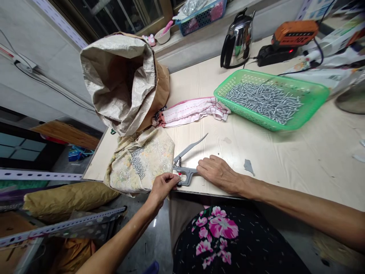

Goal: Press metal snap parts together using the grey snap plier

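A grey spring-loaded hand tool [188, 172] lies near the table's front edge, its upper handle swung up and away from the lower one. Closed in a fist, my right hand [217, 172] grips the end of the lower handle. My left hand [164, 185] is pinched beside the tool's head, close to a small red part; what is between its fingertips is too small to make out. Just left of the tool a floral cloth [155, 152] is bunched up, with a heap of small silver metal pins [138, 163] on it.
A green plastic basket [309, 110] holds many more silver pins. Behind the cloth stands a large open paper sack [162, 82], next to a pink-and-white cloth [189, 113]. Farther back are a kettle [239, 38] and an orange battery [295, 33] on a charger. A grey scrap [249, 166] lies right.
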Tool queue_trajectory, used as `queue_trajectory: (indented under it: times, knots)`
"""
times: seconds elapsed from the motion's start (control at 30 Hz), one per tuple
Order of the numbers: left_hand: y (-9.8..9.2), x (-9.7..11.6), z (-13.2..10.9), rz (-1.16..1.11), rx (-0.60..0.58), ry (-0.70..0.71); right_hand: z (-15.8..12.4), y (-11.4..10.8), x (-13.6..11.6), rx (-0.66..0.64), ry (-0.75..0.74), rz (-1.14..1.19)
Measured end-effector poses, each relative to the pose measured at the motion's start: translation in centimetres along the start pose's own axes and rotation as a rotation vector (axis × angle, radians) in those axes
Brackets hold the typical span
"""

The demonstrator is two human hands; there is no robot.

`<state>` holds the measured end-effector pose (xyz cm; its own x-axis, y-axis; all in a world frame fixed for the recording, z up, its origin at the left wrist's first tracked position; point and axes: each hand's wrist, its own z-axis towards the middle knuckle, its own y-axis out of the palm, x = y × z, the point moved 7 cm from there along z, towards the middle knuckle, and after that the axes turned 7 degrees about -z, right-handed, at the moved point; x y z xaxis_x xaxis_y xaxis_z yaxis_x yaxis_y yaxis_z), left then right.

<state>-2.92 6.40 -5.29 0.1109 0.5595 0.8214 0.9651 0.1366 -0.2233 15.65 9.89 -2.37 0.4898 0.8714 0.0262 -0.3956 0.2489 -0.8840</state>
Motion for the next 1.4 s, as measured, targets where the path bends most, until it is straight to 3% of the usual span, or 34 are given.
queue_trajectory:
  times: [0.27,0.47,0.67,0.8,1.07,1.13,1.27,1.33,1.4]
  knots:
    - [0.2,0.1,1.3,0.16,-0.131,-0.108,-0.3,1.1,0.4,-0.043,0.002,0.004]
    - [0.3,0.0,1.7,0.232,-0.144,-0.154,-0.3,1.9,0.9,-0.203,0.052,0.096]
    - [0.5,0.0,1.5,0.261,-0.142,-0.163,0.1,1.4,4.5,-0.309,0.181,0.149]
    - [0.6,0.0,1.5,0.278,-0.145,-0.159,0.5,2.2,6.2,-0.472,0.179,0.124]
    - [0.4,0.0,1.4,0.412,-0.146,-0.159,1.5,0.7,5.5,-0.51,0.166,0.066]
    - [0.3,0.8,1.0,0.578,-0.119,-0.059,1.3,0.4,5.2,-0.493,0.177,0.058]
    - [1.9,4.8,-1.0,0.88,0.011,0.494,0.8,0.3,4.6,-0.406,0.169,0.066]
    - [4.0,6.1,-1.7,0.922,-0.047,0.729,0.6,0.3,4.3,-0.369,0.17,0.091]
    - [6.3,6.7,-1.4,0.967,-0.182,0.873,0.3,0.2,4.3,-0.352,0.182,0.146]
